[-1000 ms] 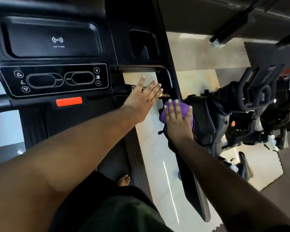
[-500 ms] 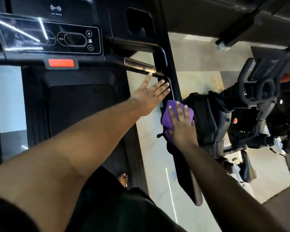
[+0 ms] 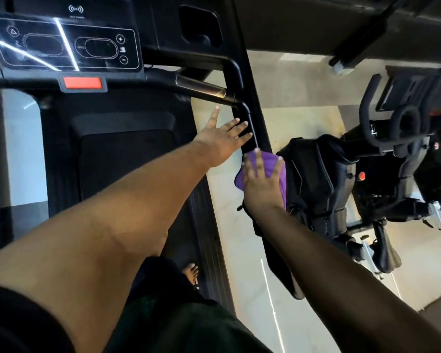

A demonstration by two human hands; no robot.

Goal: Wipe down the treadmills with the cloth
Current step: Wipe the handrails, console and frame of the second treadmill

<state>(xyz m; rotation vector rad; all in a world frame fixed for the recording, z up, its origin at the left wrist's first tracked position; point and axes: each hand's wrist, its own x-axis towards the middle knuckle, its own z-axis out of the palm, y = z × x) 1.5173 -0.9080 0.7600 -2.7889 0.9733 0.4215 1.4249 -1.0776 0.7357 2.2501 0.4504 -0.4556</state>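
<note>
Treadmill (image 3: 117, 154) side rail is being wiped: right hand (image 3: 261, 183) presses purple cloth (image 3: 270, 161) flat, left hand (image 3: 224, 140) spread beside, apparently steadying.

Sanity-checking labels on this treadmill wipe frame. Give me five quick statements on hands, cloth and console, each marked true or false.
1. The right hand presses the purple cloth with flat, spread fingers. True.
2. The cloth lies on the control panel. False: it is on the treadmill's right side rail, well below and right of the panel.
3. The left hand grips a spray bottle. False: it is open and holds nothing, fingers reaching toward the rail.
4. A red tab sits just under the control panel. True.
5. The person wears shoes. False: a bare foot shows by the treadmill deck.
</note>
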